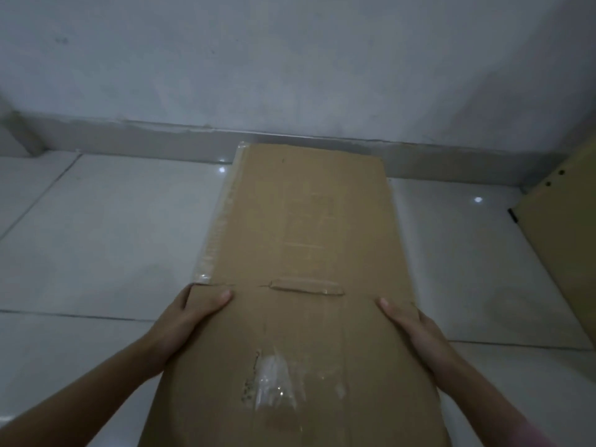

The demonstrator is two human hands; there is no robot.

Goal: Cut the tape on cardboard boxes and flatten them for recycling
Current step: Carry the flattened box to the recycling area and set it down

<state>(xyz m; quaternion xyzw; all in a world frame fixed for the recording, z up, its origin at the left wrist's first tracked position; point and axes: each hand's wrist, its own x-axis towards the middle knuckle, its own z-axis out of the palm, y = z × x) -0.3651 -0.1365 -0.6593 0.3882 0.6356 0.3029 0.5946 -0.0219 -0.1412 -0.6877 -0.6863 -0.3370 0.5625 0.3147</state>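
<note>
My left hand point(190, 312) and right hand point(409, 321) clamp the flattened cardboard box point(303, 240) by its side edges, thumbs on top, its far end toward the wall point(290, 59) at 12 o'clock. Leftover tape point(306, 287) could snag the fold. I read no writing.

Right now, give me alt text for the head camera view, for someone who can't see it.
Two bare hands hold a flattened cardboard box by its side edges, left hand and right hand, above a white tiled floor. Clear tape remains on the cardboard; another cardboard piece lies at right.
</note>
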